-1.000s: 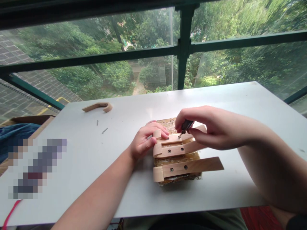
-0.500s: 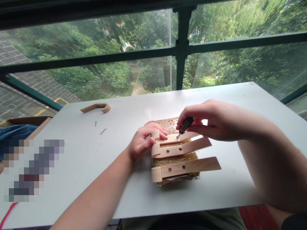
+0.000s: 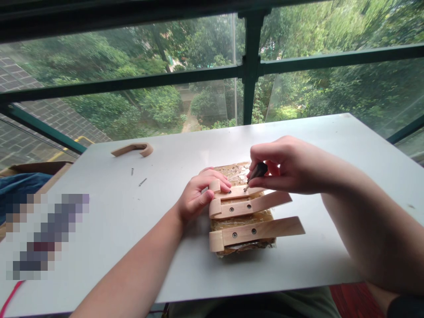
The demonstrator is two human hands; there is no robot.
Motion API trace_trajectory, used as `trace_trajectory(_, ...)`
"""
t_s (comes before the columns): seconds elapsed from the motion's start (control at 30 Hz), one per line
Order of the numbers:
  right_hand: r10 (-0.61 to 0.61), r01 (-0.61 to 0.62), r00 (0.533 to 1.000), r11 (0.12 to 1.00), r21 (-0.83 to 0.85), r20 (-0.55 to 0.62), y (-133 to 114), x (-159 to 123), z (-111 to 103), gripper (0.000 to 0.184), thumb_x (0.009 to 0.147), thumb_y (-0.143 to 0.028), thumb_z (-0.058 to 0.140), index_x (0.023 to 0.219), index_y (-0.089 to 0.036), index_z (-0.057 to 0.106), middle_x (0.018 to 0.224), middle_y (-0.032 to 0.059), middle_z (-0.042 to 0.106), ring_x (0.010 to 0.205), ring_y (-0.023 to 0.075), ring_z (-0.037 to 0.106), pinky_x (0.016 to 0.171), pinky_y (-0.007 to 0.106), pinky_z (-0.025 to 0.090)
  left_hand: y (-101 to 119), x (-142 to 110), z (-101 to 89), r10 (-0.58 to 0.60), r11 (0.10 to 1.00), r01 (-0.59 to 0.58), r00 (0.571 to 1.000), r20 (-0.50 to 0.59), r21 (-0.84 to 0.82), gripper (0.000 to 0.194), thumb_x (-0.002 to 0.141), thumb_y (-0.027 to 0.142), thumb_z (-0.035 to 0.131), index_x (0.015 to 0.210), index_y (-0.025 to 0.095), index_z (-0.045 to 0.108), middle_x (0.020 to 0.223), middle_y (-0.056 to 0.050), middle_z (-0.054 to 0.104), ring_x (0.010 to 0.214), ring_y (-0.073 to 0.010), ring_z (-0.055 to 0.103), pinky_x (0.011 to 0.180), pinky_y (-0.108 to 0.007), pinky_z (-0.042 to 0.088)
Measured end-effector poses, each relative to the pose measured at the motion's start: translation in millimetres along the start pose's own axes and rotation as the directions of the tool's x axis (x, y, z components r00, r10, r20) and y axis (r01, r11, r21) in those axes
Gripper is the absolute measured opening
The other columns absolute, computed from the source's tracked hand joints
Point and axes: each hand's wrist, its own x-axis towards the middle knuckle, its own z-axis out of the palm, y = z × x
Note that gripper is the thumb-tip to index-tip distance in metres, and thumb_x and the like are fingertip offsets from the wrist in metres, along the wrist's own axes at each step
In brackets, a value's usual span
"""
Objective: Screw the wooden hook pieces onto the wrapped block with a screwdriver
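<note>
My right hand point(image 3: 286, 165) is closed around the dark handle of a screwdriver point(image 3: 257, 173). Its tip stands in the right screw of the farthest wooden hook point(image 3: 237, 191). On that hook's curled end my left hand point(image 3: 197, 191) is closed, thumb at the near side and fingers over the top. Two more pale wooden hooks lie nearer me, the middle hook point(image 3: 270, 202) and the front hook point(image 3: 278, 228), each with two cross-head screws. All three rest across a tape-wrapped block point(image 3: 243, 217).
On the white table point(image 3: 185, 269), a loose wooden hook point(image 3: 132, 148) lies at the far left. Two loose screws lie near it, one of them a longer screw point(image 3: 142, 181). A blurred-out item with a red cord point(image 3: 11, 297) is at left. Beyond the table is a window frame point(image 3: 252, 66).
My right hand has shifted slightly, its fingers turning the screwdriver handle and tilting it. My left hand and the hooks stay in place.
</note>
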Motion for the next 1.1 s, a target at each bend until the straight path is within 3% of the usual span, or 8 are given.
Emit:
trace_trajectory(0.27,0.076,-0.082,0.994,0.994,-0.075,-0.08,-5,1,6,0.018,0.085,-0.034,0.067,0.079,-0.021,0.056,0.062,-0.0034,0.06,0.052,0.0098,0.047,0.05,0.024,0.034,-1,0,-0.7,0.011,1.0,-0.011,1.0,0.012,0.003,0.049,0.094,0.058,0.048,0.095,0.018,0.076,0.102,-0.013,0.072,0.104,-0.0294,0.064,0.108,-0.048,0.036)
trace_trajectory(0.47,0.013,-0.008,0.998,0.997,0.081,-0.061,-3,1,10,0.013,0.087,-0.02,0.061,0.1,-0.02,0.06,0.092,0.002,0.071,0.075,0.0139,0.064,0.066,0.025,0.048,-1,-1,-0.8,0.003,1.0,-0.003,1.0,0.011,-0.008,0.048,0.094,0.058,0.049,0.096,0.018,0.076,0.103,-0.013,0.071,0.106,-0.0298,0.063,0.107,-0.05,0.038)
trace_trajectory(0.7,-0.067,0.05,0.994,0.981,0.186,0.09,-4,-4,-2,0.031,0.085,-0.008,0.056,0.113,-0.019,0.063,0.104,0.0039,0.072,0.087,0.0156,0.066,0.073,0.026,0.051,0,-1,-0.7,-0.012,1.0,0.012,1.0,0.005,-0.016,0.047,0.093,0.058,0.05,0.095,0.019,0.076,0.105,-0.013,0.071,0.105,-0.0294,0.063,0.108,-0.05,0.039)
trace_trajectory(0.83,-0.08,0.072,0.996,0.986,0.152,0.048,5,-5,-2,0.028,0.091,-0.014,0.056,0.117,-0.02,0.063,0.103,0.0036,0.073,0.084,0.0145,0.067,0.071,0.025,0.052,0,0,-0.7,-0.002,1.0,0.002,1.0,0.003,-0.01,0.048,0.093,0.058,0.05,0.095,0.018,0.077,0.103,-0.014,0.072,0.104,-0.0293,0.064,0.106,-0.05,0.04)
trace_trajectory(1.1,-0.074,0.071,0.997,0.993,0.098,0.034,8,-4,-5,0.018,0.089,-0.019,0.062,0.105,-0.019,0.067,0.089,0.0017,0.073,0.069,0.0111,0.063,0.061,0.023,0.047,1,0,-0.3,-0.006,1.0,0.006,1.0,-0.002,0.0,0.047,0.093,0.058,0.05,0.094,0.019,0.077,0.103,-0.013,0.072,0.104,-0.0289,0.064,0.107,-0.049,0.039)
